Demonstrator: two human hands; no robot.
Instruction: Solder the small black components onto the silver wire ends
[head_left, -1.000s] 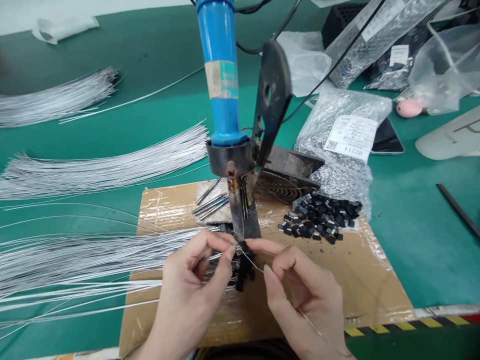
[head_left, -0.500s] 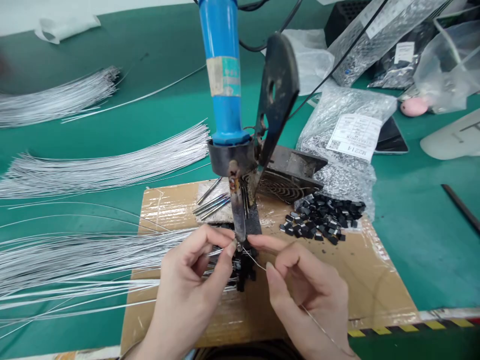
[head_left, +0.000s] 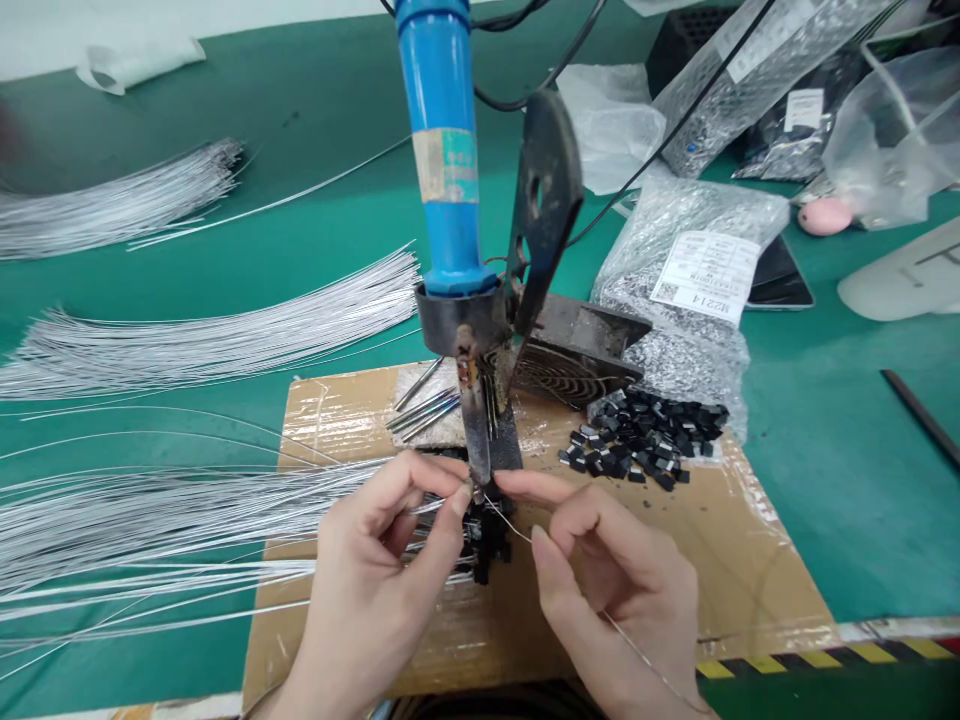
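Note:
A blue-handled soldering iron (head_left: pixel 448 180) stands tip-down in a black metal stand (head_left: pixel 544 215) over a taped cardboard sheet (head_left: pixel 720 560). My left hand (head_left: pixel 375 590) pinches a small part with a white wire right at the iron's tip (head_left: pixel 477 470). My right hand (head_left: pixel 622 590) pinches a thin solder wire (head_left: pixel 510 525) whose end reaches the same tip. A clump of small black parts on wires (head_left: pixel 487 540) lies just below the tip, between my hands.
Bundles of thin silver-white wires (head_left: pixel 150 520) fan out to the left, with more bundles (head_left: pixel 217 335) behind. A heap of loose black parts (head_left: pixel 645 440) lies right of the iron. Silvery bags (head_left: pixel 697 280), a pink object (head_left: pixel 821 213) and clear bags crowd the back right.
Nothing has really changed; both hands keep their pinch at the iron's tip, and the view shifts only slightly.

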